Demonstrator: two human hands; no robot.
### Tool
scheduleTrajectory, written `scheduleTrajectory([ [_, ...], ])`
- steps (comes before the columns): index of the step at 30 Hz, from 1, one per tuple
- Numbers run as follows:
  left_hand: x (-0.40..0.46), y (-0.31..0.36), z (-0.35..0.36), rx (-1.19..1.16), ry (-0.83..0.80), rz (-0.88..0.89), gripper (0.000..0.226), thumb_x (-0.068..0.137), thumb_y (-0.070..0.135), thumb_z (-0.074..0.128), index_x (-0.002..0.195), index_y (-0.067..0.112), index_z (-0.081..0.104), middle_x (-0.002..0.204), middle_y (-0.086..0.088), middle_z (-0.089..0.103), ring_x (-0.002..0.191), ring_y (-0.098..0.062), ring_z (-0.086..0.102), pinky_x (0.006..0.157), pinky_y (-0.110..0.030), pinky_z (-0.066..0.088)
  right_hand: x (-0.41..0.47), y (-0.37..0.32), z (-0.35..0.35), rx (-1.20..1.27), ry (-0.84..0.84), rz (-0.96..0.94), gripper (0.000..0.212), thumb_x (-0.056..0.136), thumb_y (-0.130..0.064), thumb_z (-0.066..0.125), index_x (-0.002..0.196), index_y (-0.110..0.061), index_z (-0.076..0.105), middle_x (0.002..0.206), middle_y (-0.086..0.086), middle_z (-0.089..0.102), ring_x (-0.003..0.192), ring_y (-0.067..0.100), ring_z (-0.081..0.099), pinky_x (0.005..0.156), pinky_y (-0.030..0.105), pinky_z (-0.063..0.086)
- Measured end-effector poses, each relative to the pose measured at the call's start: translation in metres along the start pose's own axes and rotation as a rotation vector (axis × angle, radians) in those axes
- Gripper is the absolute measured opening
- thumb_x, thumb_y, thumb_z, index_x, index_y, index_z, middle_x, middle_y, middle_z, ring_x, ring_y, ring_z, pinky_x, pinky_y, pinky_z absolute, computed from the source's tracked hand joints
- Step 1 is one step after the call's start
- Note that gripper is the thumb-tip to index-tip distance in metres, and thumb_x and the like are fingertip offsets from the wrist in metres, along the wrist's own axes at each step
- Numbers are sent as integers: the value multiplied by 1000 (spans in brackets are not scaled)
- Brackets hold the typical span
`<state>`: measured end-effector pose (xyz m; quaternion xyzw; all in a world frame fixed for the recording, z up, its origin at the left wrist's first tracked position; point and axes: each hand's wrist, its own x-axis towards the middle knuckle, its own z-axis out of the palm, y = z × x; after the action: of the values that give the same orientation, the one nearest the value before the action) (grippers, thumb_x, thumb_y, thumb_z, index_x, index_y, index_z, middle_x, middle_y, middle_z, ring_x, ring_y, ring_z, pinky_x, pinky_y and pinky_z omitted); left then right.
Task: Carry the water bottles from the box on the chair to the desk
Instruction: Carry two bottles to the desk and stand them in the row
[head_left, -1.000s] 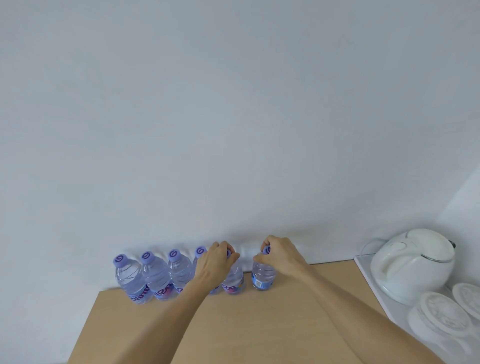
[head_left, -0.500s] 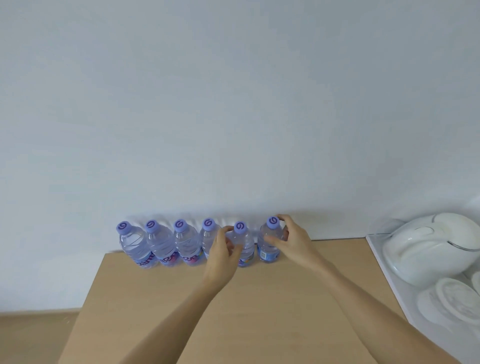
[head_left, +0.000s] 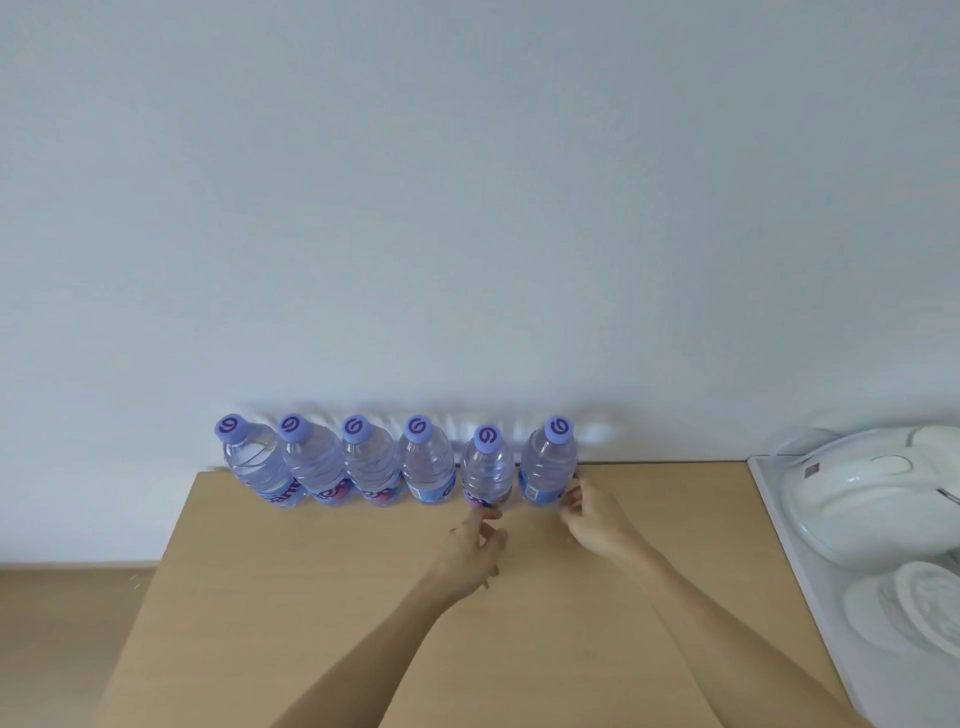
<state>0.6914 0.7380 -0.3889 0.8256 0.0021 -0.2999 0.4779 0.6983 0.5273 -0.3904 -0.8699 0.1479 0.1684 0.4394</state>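
while six bottles (head_left: 395, 465) line the desk's (head_left: 322, 597) back edge, both hands (head_left: 470, 556) (head_left: 597, 519) hover open, holding nothing.

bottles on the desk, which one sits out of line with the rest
The fifth bottle from the left: it stands nearer the desk's front than the other five, just beyond the left hand.

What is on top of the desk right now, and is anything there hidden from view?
Six capped water bottles stand upright in a row along the back edge of the desk, against the wall. Both forearms cover part of the desktop; what lies beneath them cannot be seen.
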Motion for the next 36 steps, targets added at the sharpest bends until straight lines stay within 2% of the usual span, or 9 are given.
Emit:
scheduleTrajectory([
  [2,3,5,-2,-2,13,8,32,96,18,46,127,13,49,105,-8,62,64,-15,61,56,-33,54,4,-3,3,-31,5,-2,22,90,-9,49,111,-15,53,94,2,63,74,21,63,73,37,54],
  [6,6,2,-15,-14,28,-9,32,97,13,44,128,12,48,109,-2,62,67,-18,64,53,-31,53,8,-11,6,-83,-35,-36,22,91,-8,44,108,-22,49,92,1,63,68,19,62,61,27,47],
  [12,6,-3,-27,-14,58,-9,25,98,15,44,121,13,50,111,2,60,65,-17,64,53,-32,53,13,-18,8,-164,-64,-43,21,95,-12,41,112,-22,49,84,-12,56,68,14,57,61,25,40],
  [17,-2,-5,-36,-114,80,-26,20,95,18,49,115,17,54,99,-6,64,62,-14,63,53,-30,52,6,-21,6,-212,-44,-30,6,96,-22,46,101,-24,48,95,1,66,81,20,60,69,32,47],
  [20,-10,1,-48,-104,112,61,11,95,23,52,102,21,60,85,0,68,60,-13,63,53,-30,50,-5,-27,3,-183,3,-10,22,94,-34,50,115,-28,47,90,-9,65,82,16,63,78,37,52],
  [25,-26,33,-77,-33,134,245,9,94,29,53,92,30,62,80,6,68,63,-12,65,54,-26,51,-30,-49,-13,-144,130,-26,33,92,-43,52,121,-28,48,90,-20,62,85,7,62,78,34,50],
  [30,-37,68,-91,57,118,439,9,95,29,54,92,29,62,79,8,67,70,-16,64,58,-23,49,-70,-68,-37,-156,275,-69,32,91,-46,55,118,-31,50,93,-18,61,84,6,60,79,34,50],
  [33,-46,93,-90,115,93,518,9,95,31,54,95,33,62,83,7,68,73,-13,64,64,-28,52,-103,-66,-54,-187,364,-82,29,90,-49,55,114,-33,53,96,-18,61,85,2,58,79,30,48],
  [36,-57,126,-81,161,84,659,10,95,28,55,98,35,62,86,8,68,71,-7,62,62,-18,49,-140,-60,-79,-237,456,-117,28,91,-50,53,113,-34,54,99,-18,59,87,0,56,79,29,46],
])
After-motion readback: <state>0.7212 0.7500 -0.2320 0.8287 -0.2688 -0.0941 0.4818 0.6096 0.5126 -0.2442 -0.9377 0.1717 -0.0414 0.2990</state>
